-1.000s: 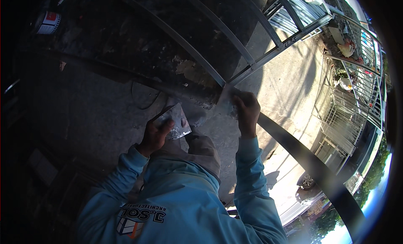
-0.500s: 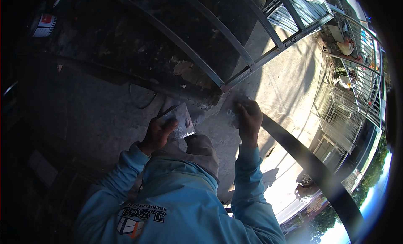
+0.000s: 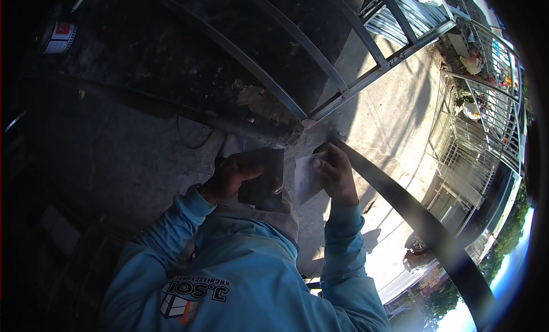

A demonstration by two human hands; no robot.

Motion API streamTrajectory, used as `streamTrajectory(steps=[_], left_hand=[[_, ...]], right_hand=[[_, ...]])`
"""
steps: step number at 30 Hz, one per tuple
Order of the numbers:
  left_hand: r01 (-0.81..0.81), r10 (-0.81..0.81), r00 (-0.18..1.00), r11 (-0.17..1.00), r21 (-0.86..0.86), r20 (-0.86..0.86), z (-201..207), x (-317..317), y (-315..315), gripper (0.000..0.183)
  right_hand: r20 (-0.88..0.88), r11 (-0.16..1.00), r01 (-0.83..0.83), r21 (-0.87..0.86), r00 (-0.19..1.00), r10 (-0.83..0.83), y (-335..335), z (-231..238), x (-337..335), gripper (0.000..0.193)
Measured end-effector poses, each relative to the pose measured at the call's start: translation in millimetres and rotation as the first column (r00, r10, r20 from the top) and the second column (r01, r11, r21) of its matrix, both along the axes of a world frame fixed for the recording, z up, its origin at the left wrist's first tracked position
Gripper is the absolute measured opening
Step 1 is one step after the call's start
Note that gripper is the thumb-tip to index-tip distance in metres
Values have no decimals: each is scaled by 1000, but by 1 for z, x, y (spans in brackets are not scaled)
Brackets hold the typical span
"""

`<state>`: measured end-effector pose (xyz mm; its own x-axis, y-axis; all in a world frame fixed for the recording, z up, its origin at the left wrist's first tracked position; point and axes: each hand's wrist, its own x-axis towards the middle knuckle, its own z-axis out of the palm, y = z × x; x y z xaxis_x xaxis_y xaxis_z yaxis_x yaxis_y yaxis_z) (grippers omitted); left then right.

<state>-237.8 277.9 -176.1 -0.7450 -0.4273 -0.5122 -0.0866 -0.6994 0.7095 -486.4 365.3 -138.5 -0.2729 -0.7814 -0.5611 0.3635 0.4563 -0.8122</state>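
My left hand (image 3: 230,176) grips a thin square plate (image 3: 264,190) by its side, thumb laid over its face. The plate looks dark at this angle, with a small shiny lump near its lower edge. Just to the right, my right hand (image 3: 337,175) pinches a second thin flat piece (image 3: 306,180), pale and roughly square, perhaps a spreader blade. The two pieces are held close to each other with a narrow gap between them, in front of my waist.
A welded metal frame (image 3: 297,35) lies over a dark worktable (image 3: 171,75), its corner towards me. A can (image 3: 60,37) stands at the table's far left. A dark strap or bar (image 3: 412,212) crosses at right. Metal grilles (image 3: 457,155) and sunlit concrete (image 3: 394,126) lie beyond.
The plate in my left hand has moved right and tipped, turning from bright to dark. My right hand has lowered slightly, and its pale flat piece has turned into plain view.
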Motion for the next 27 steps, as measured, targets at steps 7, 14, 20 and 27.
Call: streamTrajectory(steps=[7, 14, 20, 27], left_hand=[[259, 151, 794, 793, 552, -589, 14, -25, -15, 42], [-34, 46, 987, 996, 83, -152, -9, -24, -20, 42], [-106, 84, 989, 977, -183, -125, 0, -35, -17, 36], [178, -246, 968, 792, -584, -39, 9, -28, -12, 25]], right_hand=[[-283, 906, -360, 221, 866, 413, 29, -1, -17, 12], [-833, 963, -195, -185, 551, -49, 14, 35, 15, 13], [-960, 845, -515, -145, 279, 6, 8, 54, 23, 27], [-878, 951, -297, -89, 474, 66, 4, 31, 18, 14]])
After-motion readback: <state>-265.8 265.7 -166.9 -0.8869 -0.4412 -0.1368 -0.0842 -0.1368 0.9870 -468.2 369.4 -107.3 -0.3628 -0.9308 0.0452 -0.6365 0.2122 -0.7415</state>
